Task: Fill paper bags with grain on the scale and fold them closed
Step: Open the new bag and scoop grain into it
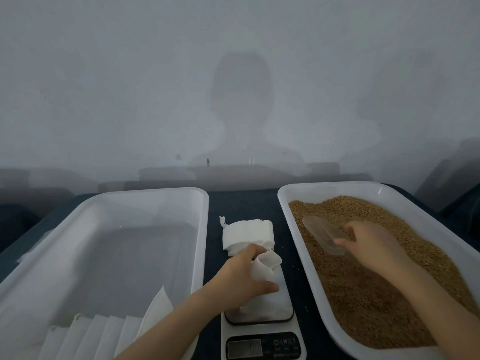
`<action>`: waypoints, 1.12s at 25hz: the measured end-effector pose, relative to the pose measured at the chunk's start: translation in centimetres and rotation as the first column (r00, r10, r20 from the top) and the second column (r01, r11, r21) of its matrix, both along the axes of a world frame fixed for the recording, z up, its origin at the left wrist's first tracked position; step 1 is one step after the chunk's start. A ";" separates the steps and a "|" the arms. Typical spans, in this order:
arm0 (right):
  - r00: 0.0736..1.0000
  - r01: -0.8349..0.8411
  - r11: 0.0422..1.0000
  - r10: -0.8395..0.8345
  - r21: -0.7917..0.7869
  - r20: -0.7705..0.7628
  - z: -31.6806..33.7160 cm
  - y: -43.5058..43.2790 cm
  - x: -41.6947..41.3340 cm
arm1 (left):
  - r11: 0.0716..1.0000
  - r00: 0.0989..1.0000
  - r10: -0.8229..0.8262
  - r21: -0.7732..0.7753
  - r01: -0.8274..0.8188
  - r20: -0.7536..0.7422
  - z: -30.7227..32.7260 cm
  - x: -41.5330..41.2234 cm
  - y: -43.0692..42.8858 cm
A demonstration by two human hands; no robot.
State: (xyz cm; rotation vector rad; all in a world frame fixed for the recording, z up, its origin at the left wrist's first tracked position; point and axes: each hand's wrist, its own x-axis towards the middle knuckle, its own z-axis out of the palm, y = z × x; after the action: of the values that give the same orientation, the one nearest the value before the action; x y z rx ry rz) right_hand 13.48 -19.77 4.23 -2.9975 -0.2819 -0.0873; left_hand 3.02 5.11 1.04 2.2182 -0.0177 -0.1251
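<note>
On the dark worktop (241, 203) I count two white trays, one scale (259, 331) between them and one banded bag stack (246, 236) behind it. The left hand (241, 274) reaches forward, fingers grasping one open paper bag (265, 266) standing on the scale. The right hand (374, 242) has its fingers clenched round one clear scoop (324, 237) in the right tray's (337, 184) grain (363, 294). I can't read the scale's markings.

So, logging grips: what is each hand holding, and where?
The left hand grips the paper bag just below its open mouth; the right hand holds the clear scoop by its handle end.
</note>
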 end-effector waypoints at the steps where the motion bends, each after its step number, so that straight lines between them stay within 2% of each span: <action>1: 0.998 0.030 0.991 -0.037 -0.130 -0.049 -0.4 -0.7 0.6 | 1.000 1.000 -0.004 -0.003 0.004 -0.001 0.0 0.0 0.0; 3: 0.988 0.047 0.977 -0.077 -0.209 -0.134 -1.1 -1.2 1.3 | 1.000 1.000 -0.013 -0.017 0.013 -0.013 0.2 0.1 0.0; 5: 0.986 0.029 0.980 -0.061 -0.198 -0.157 -1.7 -1.1 1.7 | 1.000 1.000 -0.018 -0.023 0.017 -0.024 0.2 0.1 0.0; 8: 0.984 0.059 0.998 -0.059 -0.008 -0.165 -1.6 -1.2 1.9 | 0.999 1.000 -0.013 -0.032 0.012 -0.028 0.1 0.0 0.2; 10: 0.994 0.073 0.997 -0.073 -0.001 -0.084 -0.7 -2.0 2.1 | 0.999 0.999 -0.008 -0.034 0.007 -0.031 0.0 0.0 0.3; 12: 0.992 0.123 0.989 -0.126 -0.086 -0.020 0.9 -3.6 2.5 | 0.999 0.999 -0.009 -0.042 0.007 -0.034 -0.1 0.1 0.4; 14: 0.978 0.209 0.946 -0.199 -0.246 0.065 2.6 -5.4 2.6 | 0.999 0.999 -0.011 -0.048 0.010 -0.034 -0.2 0.1 0.4; 17: 0.939 0.319 0.747 -0.165 -0.584 0.302 4.2 -7.0 2.9 | 0.998 0.999 -0.011 -0.055 0.009 -0.033 -0.3 0.1 0.4; 18: 0.926 0.343 0.692 -0.137 -0.635 0.351 4.3 -7.0 3.1 | 0.998 0.999 -0.007 -0.056 0.006 -0.031 -0.3 0.1 0.4; 20: 0.916 0.355 0.648 -0.097 -0.674 0.390 3.8 -6.9 3.4 | 0.998 0.999 -0.006 -0.057 0.005 -0.032 -0.3 0.1 0.5; 24: 0.929 0.302 0.700 -0.065 -0.647 0.364 2.1 -5.7 4.2 | 0.998 0.999 -0.008 -0.065 0.005 -0.045 -0.3 0.2 0.5; 28: 0.953 0.268 0.763 -0.119 -0.588 0.280 1.0 -3.9 4.6 | 0.998 0.999 -0.015 -0.062 0.012 -0.048 -0.3 0.3 0.5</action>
State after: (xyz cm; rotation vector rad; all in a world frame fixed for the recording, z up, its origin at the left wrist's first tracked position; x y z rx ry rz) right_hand 18.08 -23.71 5.21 -3.6797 -0.0023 -0.4477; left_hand 3.34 5.59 0.76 2.1530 -0.0097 -0.1837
